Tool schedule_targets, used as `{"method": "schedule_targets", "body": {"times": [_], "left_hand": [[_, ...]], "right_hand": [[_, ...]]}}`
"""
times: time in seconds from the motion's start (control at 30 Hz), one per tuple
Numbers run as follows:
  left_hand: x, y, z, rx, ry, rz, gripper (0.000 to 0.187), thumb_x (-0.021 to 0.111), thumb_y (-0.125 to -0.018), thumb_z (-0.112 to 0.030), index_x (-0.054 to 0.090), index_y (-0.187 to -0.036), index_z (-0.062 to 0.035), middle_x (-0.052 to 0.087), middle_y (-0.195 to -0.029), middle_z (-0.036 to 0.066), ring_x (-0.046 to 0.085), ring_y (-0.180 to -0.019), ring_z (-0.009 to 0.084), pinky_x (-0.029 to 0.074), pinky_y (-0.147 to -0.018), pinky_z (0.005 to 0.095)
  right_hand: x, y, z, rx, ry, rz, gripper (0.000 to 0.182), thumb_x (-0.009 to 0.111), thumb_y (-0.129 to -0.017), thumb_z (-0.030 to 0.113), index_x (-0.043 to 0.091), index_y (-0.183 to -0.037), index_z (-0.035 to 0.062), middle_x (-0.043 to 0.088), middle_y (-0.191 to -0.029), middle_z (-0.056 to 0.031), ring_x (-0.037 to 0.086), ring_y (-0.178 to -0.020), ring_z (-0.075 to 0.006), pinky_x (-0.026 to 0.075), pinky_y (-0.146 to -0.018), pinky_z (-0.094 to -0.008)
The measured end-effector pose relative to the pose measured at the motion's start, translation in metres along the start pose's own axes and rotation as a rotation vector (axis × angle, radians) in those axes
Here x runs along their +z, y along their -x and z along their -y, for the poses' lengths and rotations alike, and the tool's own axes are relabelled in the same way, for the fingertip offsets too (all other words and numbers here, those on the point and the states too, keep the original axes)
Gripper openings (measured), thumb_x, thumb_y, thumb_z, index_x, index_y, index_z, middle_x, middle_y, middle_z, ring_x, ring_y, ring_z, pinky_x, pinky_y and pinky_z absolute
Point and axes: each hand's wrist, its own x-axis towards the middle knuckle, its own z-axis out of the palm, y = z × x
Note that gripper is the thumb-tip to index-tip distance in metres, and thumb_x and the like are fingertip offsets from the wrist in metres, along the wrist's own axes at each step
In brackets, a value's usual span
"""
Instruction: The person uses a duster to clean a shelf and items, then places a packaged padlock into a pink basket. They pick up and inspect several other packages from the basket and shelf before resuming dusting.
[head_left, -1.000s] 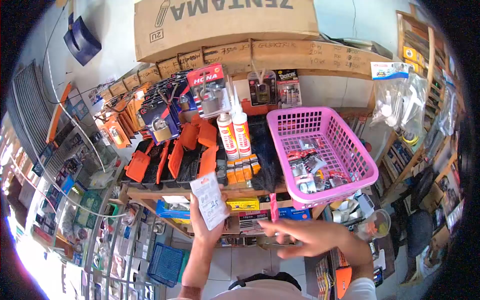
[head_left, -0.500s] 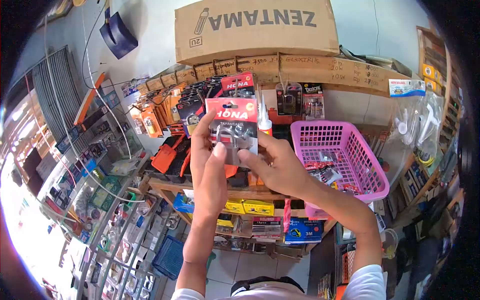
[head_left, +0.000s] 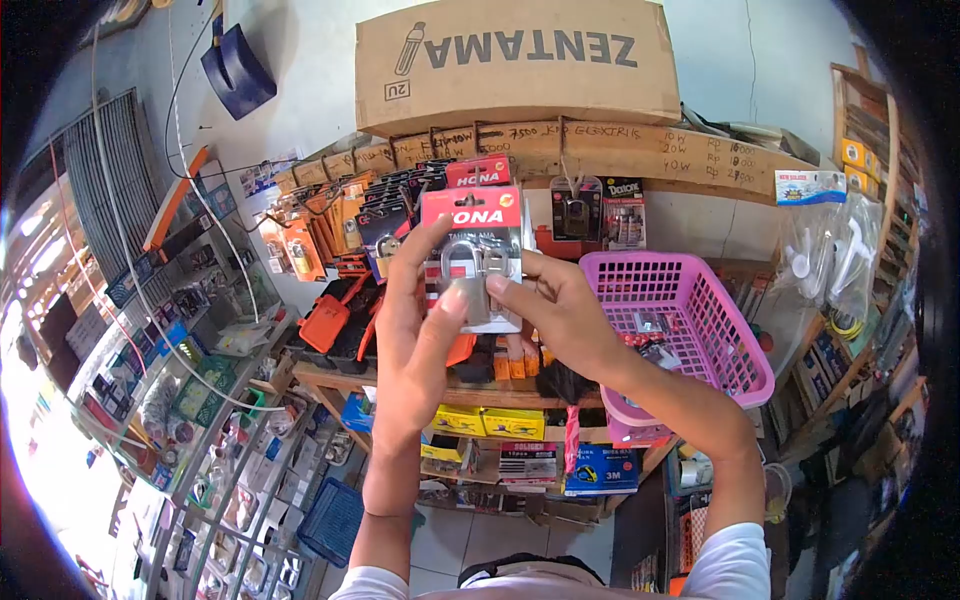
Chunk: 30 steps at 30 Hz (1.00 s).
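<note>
Between my two hands is a padlock in a blister pack [head_left: 478,256] with a red HONA card top, held upright facing me. My left hand [head_left: 415,330] grips its left edge, the thumb across the front near the lock body. On the right edge, my right hand [head_left: 560,310] pinches the pack with its thumb on the front. Behind it another red HONA pack [head_left: 478,172] hangs from the rail. A pink plastic basket [head_left: 690,268] with small packs inside stands to the right of my right hand.
A wooden rail [head_left: 720,148] with handwritten prices carries hanging packs, under a ZENTAMA cardboard box [head_left: 515,85]. Orange and black trays [head_left: 340,318] sit left on the wooden shelf. Lower down are yellow boxes [head_left: 484,421] and a blue 3M box [head_left: 602,470]. Glass shelving [head_left: 220,470] fills the left.
The padlock pack has tilted slightly in my hands, so its padlock shows more clearly. My head view has shifted a little; both hands keep their hold.
</note>
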Motion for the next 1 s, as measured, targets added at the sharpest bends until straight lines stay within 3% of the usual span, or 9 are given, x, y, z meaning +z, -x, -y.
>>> {"method": "schedule_targets", "body": {"times": [0.3, 0.47, 0.57, 0.63, 0.7, 0.8, 0.9, 0.97, 1.0], "left_hand": [[-0.010, -0.011, 0.028, 0.130, -0.480, 0.105, 0.060, 0.061, -0.092, -0.031, 0.040, -0.140, -0.0027, 0.030, -0.146, 0.030, 0.032, -0.138, 0.0388, 0.028, -0.111, 0.0431], [0.001, -0.014, 0.040, 0.075, -0.508, 0.056, 0.067, 0.062, -0.091, -0.036, 0.036, -0.144, -0.0026, 0.024, -0.147, 0.035, 0.023, -0.142, 0.0451, 0.028, -0.111, 0.0465], [0.003, -0.019, 0.068, 0.170, -0.590, 0.051, 0.065, 0.063, -0.091, -0.034, 0.039, -0.140, 0.0008, 0.028, -0.145, 0.035, 0.024, -0.141, 0.0444, 0.028, -0.112, 0.0457], [0.011, -0.021, 0.079, 0.145, -0.437, 0.036, 0.054, 0.064, -0.091, -0.025, 0.045, -0.132, 0.0042, 0.039, -0.140, 0.031, 0.032, -0.137, 0.0421, 0.024, -0.113, 0.0439], [0.012, -0.021, 0.084, 0.126, -0.489, 0.086, 0.052, 0.062, -0.091, -0.021, 0.045, -0.134, 0.0037, 0.042, -0.140, 0.024, 0.035, -0.136, 0.0364, 0.025, -0.113, 0.0423], [0.025, -0.013, 0.084, 0.133, -0.536, 0.115, 0.053, 0.062, -0.091, -0.017, 0.044, -0.137, 0.0005, 0.042, -0.142, 0.021, 0.035, -0.137, 0.0345, 0.025, -0.113, 0.0420], [0.047, 0.004, 0.085, 0.119, -0.524, 0.118, 0.048, 0.064, -0.088, -0.015, 0.047, -0.130, 0.0016, 0.045, -0.135, 0.022, 0.040, -0.130, 0.0349, 0.029, -0.110, 0.0425], [0.063, 0.021, 0.090, 0.129, -0.504, 0.176, 0.036, 0.068, -0.082, -0.012, 0.051, -0.112, 0.0004, 0.049, -0.113, 0.018, 0.047, -0.109, 0.0331, 0.038, -0.097, 0.0425], [0.072, 0.029, 0.088, 0.121, -0.515, 0.270, 0.038, 0.070, -0.081, -0.013, 0.052, -0.112, 0.0003, 0.049, -0.113, 0.019, 0.047, -0.109, 0.0340, 0.038, -0.096, 0.0430]], "right_hand": [[-0.007, -0.013, -0.033, 0.035, 0.022, -0.049, 0.022, 0.055, -0.099, 0.021, 0.060, -0.109, 0.0022, 0.065, -0.072, -0.0040, 0.057, -0.048, -0.0074, 0.039, -0.039, -0.0196], [-0.029, -0.045, -0.050, 0.005, 0.121, -0.089, 0.026, 0.055, -0.098, 0.023, 0.060, -0.110, 0.0012, 0.064, -0.075, -0.0041, 0.059, -0.054, -0.0078, 0.042, -0.044, -0.0211], [-0.046, -0.072, -0.068, -0.156, 0.164, -0.072, 0.028, 0.057, -0.097, 0.023, 0.061, -0.113, 0.0002, 0.066, -0.092, -0.0027, 0.057, -0.082, -0.0060, 0.049, -0.069, -0.0250], [-0.060, -0.087, -0.074, -0.153, 0.282, -0.065, 0.026, 0.057, -0.096, 0.020, 0.062, -0.111, 0.0002, 0.066, -0.094, -0.0034, 0.059, -0.083, -0.0082, 0.050, -0.071, -0.0288], [-0.076, -0.102, -0.086, -0.122, 0.422, -0.076, 0.032, 0.057, -0.097, 0.031, 0.064, -0.110, 0.0021, 0.066, -0.094, -0.0024, 0.058, -0.088, -0.0075, 0.048, -0.079, -0.0279], [-0.085, -0.105, -0.079, -0.061, 0.493, -0.069, 0.029, 0.060, -0.095, 0.029, 0.064, -0.105, 0.0025, 0.065, -0.079, -0.0026, 0.059, -0.068, -0.0089, 0.049, -0.060, -0.0283], [-0.090, -0.111, -0.083, -0.051, 0.455, -0.051, 0.032, 0.064, -0.092, 0.032, 0.064, -0.103, 0.0018, 0.067, -0.079, -0.0054, 0.062, -0.071, -0.0092, 0.050, -0.062, -0.0275], [-0.089, -0.100, -0.068, 0.000, 0.475, -0.042, 0.034, 0.067, -0.090, 0.032, 0.063, -0.100, -0.0005, 0.067, -0.080, -0.0089, 0.064, -0.071, -0.0114, 0.051, -0.062, -0.0277], [-0.090, -0.094, -0.064, 0.112, 0.363, -0.017, 0.038, 0.069, -0.088, 0.032, 0.062, -0.101, -0.0029, 0.068, -0.080, -0.0108, 0.064, -0.068, -0.0131, 0.051, -0.060, -0.0280]]}}
